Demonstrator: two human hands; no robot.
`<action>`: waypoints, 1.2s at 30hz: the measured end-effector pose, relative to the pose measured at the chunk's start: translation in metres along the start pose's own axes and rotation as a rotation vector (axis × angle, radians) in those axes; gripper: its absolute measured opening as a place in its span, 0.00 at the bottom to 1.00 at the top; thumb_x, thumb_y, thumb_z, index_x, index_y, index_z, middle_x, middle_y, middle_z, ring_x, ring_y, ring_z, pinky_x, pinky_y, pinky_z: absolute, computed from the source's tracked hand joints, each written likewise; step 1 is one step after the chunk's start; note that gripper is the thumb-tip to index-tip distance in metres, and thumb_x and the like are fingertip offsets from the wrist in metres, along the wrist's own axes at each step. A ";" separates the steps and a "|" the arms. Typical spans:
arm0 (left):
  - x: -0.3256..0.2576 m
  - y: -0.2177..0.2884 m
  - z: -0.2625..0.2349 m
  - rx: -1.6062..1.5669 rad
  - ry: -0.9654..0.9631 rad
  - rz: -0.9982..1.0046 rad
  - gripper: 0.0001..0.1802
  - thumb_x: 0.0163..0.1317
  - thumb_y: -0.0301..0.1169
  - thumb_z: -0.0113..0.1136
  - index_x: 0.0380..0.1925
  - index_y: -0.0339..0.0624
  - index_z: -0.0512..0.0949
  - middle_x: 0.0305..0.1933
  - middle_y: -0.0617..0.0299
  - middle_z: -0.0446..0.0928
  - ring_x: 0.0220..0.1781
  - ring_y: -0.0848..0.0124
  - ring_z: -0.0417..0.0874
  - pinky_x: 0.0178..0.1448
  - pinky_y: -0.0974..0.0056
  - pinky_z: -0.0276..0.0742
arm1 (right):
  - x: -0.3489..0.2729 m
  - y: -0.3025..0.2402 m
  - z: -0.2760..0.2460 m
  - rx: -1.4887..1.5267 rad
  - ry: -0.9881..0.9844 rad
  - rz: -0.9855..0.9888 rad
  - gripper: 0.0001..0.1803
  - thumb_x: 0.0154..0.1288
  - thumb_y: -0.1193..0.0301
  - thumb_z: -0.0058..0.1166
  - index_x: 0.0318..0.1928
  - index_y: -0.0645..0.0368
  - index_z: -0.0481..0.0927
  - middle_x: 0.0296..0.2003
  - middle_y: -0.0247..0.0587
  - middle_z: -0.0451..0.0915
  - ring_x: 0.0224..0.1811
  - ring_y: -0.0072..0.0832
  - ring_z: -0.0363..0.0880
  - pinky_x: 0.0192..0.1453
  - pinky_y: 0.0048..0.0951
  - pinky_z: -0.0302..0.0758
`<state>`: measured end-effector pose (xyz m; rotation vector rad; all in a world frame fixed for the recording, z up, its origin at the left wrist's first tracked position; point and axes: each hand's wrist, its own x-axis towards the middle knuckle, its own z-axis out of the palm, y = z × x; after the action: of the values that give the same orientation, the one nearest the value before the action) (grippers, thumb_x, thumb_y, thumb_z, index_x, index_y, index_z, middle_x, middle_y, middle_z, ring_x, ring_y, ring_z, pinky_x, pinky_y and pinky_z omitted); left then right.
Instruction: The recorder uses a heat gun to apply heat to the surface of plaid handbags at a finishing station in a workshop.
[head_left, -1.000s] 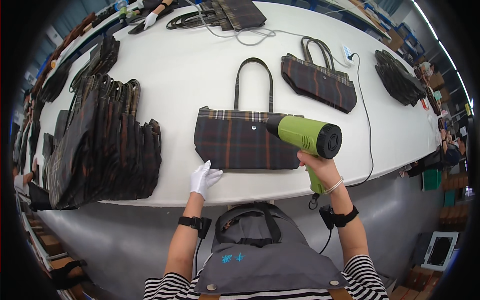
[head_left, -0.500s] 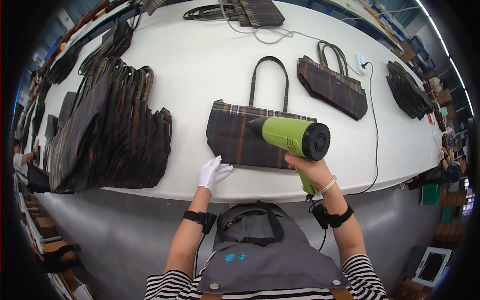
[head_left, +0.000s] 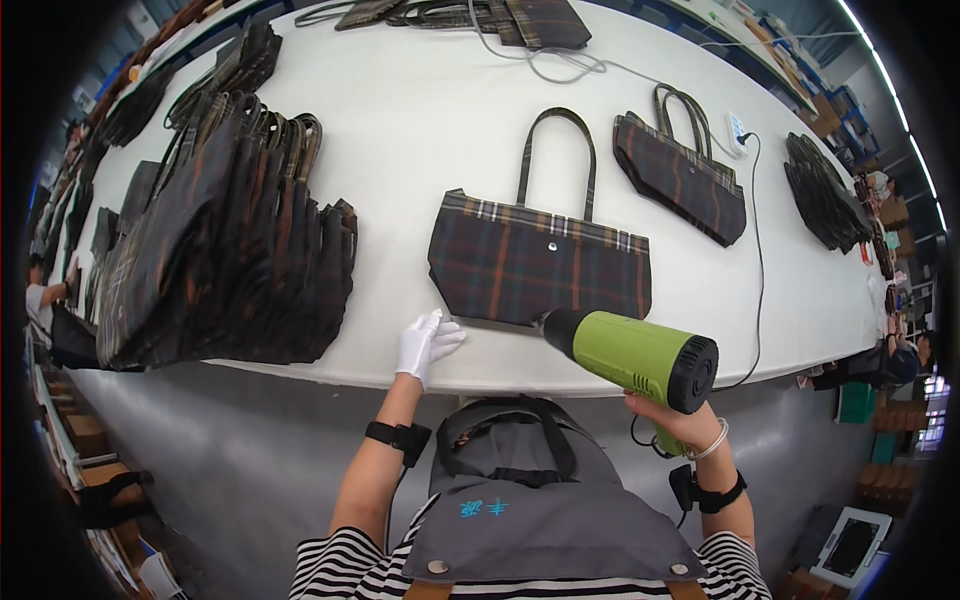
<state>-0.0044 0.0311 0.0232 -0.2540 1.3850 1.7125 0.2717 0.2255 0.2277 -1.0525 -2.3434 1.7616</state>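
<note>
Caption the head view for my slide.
White-gloved left hand pins dark plaid tote bag; right hand aims green heat gun.

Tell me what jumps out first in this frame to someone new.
The green heat gun in the right hand stands out, its nozzle at the bottom edge of the flat plaid tote bag mid-table. The white-gloved left hand rests by the bag's lower left corner. A big pile of dark plaid bags lies at left.

Single head view, looking steeply down, close over white table (head_left: pixel 420 120) edge.
</note>
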 end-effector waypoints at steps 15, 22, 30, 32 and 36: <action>-0.016 0.003 -0.021 -0.026 0.014 0.011 0.13 0.65 0.35 0.51 0.40 0.36 0.72 0.35 0.53 0.79 0.33 0.63 0.84 0.37 0.65 0.82 | 0.172 -0.058 0.066 0.180 -0.009 -0.177 0.11 0.52 0.72 0.61 0.35 0.62 0.78 0.26 0.32 0.77 0.24 0.20 0.75 0.26 0.23 0.70; -0.005 0.003 -0.019 0.188 0.025 0.071 0.12 0.65 0.33 0.50 0.39 0.34 0.73 0.31 0.54 0.78 0.26 0.66 0.83 0.29 0.69 0.81 | 0.194 -0.080 0.083 0.117 -0.036 -0.154 0.10 0.52 0.72 0.61 0.35 0.63 0.78 0.27 0.34 0.77 0.25 0.21 0.75 0.27 0.23 0.71; 0.011 0.022 -0.055 0.049 0.394 0.388 0.13 0.64 0.33 0.52 0.41 0.33 0.72 0.34 0.53 0.78 0.28 0.70 0.80 0.30 0.68 0.78 | 0.104 -0.051 0.057 0.112 -0.097 -0.258 0.18 0.49 0.70 0.64 0.41 0.63 0.77 0.32 0.38 0.80 0.33 0.23 0.77 0.42 0.27 0.75; 0.007 0.023 -0.043 0.364 0.416 0.570 0.18 0.61 0.36 0.56 0.45 0.33 0.72 0.40 0.51 0.77 0.37 0.67 0.79 0.42 0.63 0.76 | 0.071 -0.041 0.036 0.072 -0.154 -0.017 0.22 0.49 0.69 0.66 0.45 0.63 0.76 0.38 0.40 0.79 0.39 0.26 0.76 0.48 0.28 0.73; -0.019 0.058 0.028 1.677 -0.045 1.266 0.34 0.48 0.43 0.68 0.54 0.40 0.70 0.57 0.50 0.71 0.62 0.57 0.67 0.69 0.49 0.54 | 0.007 0.005 0.002 0.022 0.192 -0.102 0.26 0.48 0.69 0.68 0.48 0.63 0.73 0.43 0.41 0.77 0.46 0.28 0.74 0.52 0.30 0.71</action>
<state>-0.0258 0.0466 0.0849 1.8371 2.6172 0.6250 0.2684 0.2281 0.2200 -1.0286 -2.2169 1.5720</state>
